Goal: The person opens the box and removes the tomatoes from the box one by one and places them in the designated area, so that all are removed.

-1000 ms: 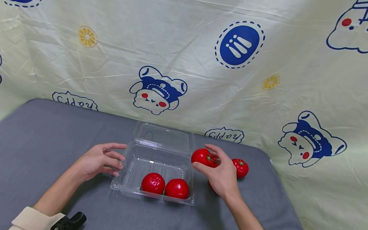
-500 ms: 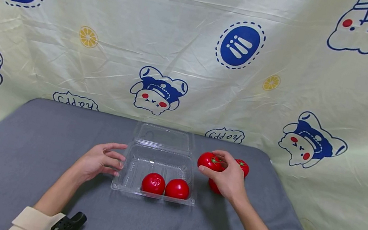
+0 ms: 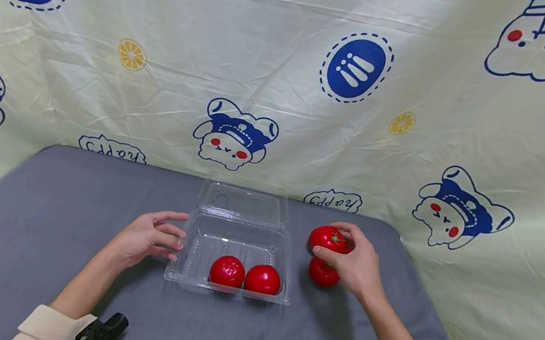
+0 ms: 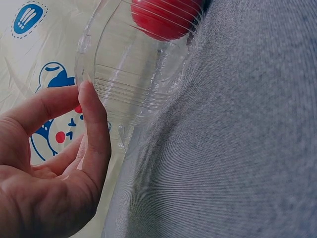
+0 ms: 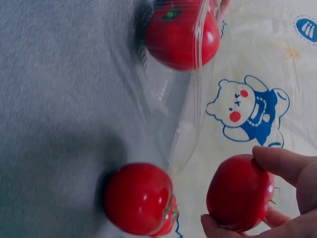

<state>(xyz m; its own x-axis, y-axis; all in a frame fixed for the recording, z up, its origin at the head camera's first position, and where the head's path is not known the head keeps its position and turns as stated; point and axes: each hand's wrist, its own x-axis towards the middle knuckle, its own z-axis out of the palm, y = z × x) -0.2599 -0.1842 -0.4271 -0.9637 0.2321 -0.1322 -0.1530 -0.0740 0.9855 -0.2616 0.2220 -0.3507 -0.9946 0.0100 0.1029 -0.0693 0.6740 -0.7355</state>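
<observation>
My right hand [image 3: 357, 262] grips a red tomato [image 3: 328, 239] with a green stem, thumb on the near side and fingers on the far side. In the right wrist view this tomato [image 5: 237, 193] shows apart from another tomato [image 5: 141, 198], which rests on the cloth. My left hand [image 3: 145, 239] is at the left side of a clear plastic clamshell box [image 3: 206, 237], fingers loosely extended. In the left wrist view its fingertips [image 4: 85, 88] are right at the box rim. Two tomatoes [image 3: 262, 278] sit side by side along the box's near side.
The box lid [image 3: 243, 202] lies folded back toward the far edge of the grey cloth-covered table [image 3: 80, 203]. A printed pale curtain [image 3: 165, 96] hangs behind. Another tomato [image 5: 173, 218] is partly hidden behind the one on the cloth.
My right hand has moved right, away from the box, with the tomato in its grip. It now covers the far-right tomato in the head view. The left hand has stayed put.
</observation>
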